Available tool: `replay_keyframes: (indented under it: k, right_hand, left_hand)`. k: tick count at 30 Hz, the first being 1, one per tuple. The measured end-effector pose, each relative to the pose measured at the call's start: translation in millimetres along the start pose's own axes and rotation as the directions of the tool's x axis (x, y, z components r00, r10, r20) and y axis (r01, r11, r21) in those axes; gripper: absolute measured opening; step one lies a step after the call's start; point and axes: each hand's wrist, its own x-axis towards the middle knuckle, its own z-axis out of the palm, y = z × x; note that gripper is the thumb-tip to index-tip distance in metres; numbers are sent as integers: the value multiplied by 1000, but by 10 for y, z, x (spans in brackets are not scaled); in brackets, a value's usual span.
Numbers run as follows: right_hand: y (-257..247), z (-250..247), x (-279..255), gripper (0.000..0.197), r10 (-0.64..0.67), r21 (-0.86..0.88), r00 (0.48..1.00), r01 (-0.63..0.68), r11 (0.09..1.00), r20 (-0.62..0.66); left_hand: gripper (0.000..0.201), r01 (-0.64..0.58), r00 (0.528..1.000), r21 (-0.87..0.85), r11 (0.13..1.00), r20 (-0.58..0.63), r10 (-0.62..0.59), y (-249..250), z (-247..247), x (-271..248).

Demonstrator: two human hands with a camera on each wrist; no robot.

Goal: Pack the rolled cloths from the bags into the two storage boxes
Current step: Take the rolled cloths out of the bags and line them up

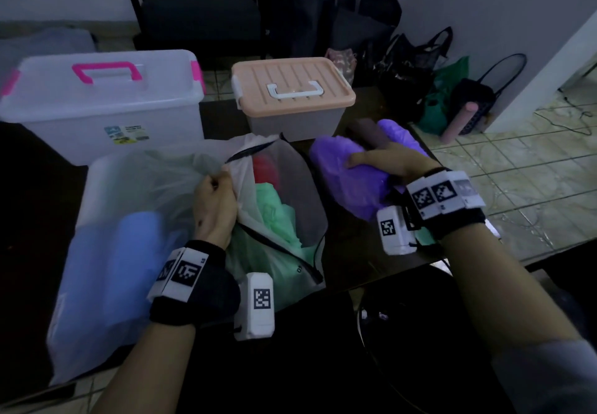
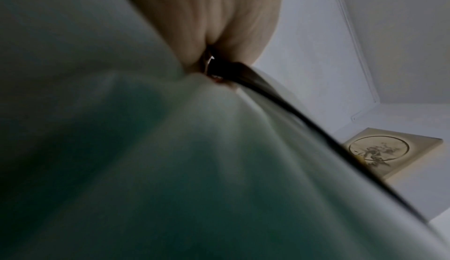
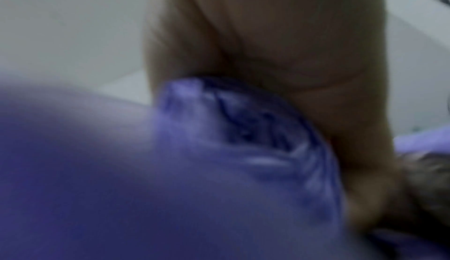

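My left hand (image 1: 215,187) pinches the black-zippered edge of a white mesh bag (image 1: 300,187); in the left wrist view the fingers (image 2: 207,23) clamp that zipper edge (image 2: 246,77). Inside lie a red roll (image 1: 266,168) and green cloth (image 1: 277,220). A thin white plastic bag (image 1: 106,284) at the left holds blue rolls (image 1: 135,252). My right hand (image 1: 371,159) grips a purple plastic bag (image 1: 342,174), bunched under the palm (image 3: 292,43), and a dark brown roll (image 1: 368,132) sticks out beyond it. Two lidded boxes stand behind: a clear one with pink handle (image 1: 97,103) and one with a peach lid (image 1: 290,87).
Everything sits on a dark table (image 1: 371,252) whose right edge drops to a tiled floor (image 1: 517,171). A black chair (image 1: 200,10), several dark bags (image 1: 403,68) and a pink roll (image 1: 458,123) stand on the floor behind.
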Motion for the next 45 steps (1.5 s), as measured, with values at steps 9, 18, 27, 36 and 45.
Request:
replay_keyframes:
  k: [9, 18, 27, 36, 45]
  right_hand:
    - [86, 266, 245, 66, -102, -334, 841, -97, 938, -531]
    - [184, 490, 420, 74, -96, -464, 900, -126, 877, -425]
    - [51, 205, 192, 37, -139, -198, 659, -16, 980, -739]
    - [-500, 868, -713, 39, -150, 218, 975, 112, 969, 163]
    - [-563, 1233, -901, 62, -117, -56, 953, 138, 989, 281]
  left_hand:
    - [35, -5, 1000, 9, 1000, -11, 5, 4, 9, -5]
    - [37, 15, 1000, -10, 1000, 10, -15, 11, -4, -11]
    - [41, 97, 984, 117, 988, 139, -113, 129, -153, -130]
    - [42, -37, 999, 205, 978, 26, 32, 121, -302, -329]
    - [43, -48, 998, 210, 977, -19, 53, 105, -337, -396]
